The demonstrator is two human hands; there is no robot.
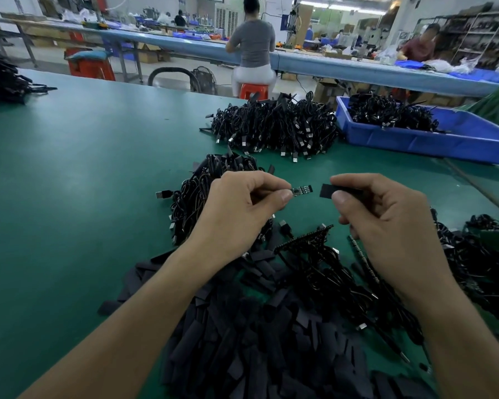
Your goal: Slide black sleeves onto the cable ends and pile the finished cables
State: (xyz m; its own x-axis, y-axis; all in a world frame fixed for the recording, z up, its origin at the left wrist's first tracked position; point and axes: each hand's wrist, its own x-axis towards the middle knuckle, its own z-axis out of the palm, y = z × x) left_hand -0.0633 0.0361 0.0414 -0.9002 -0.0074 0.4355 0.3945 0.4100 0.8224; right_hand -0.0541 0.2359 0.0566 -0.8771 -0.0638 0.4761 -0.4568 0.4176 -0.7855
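The left hand (242,203) pinches a small circuit board (301,190) (cable end); the right hand (386,214) pinches a black sleeve (327,191) just beside it, not touching.

- L hand (242,203) pinches small circuit board (301,189) at cable end — thumb & forefinger curled on it.
- R hand (386,214) pinches flat black sleeve (329,190), open end facing board; near, not touching.
- Loose sleeves heap (257,341) on green table (69,182) under forearms.
- Cable pile (274,125) beyond hands; blue bin (432,142) w/ more cables at right.
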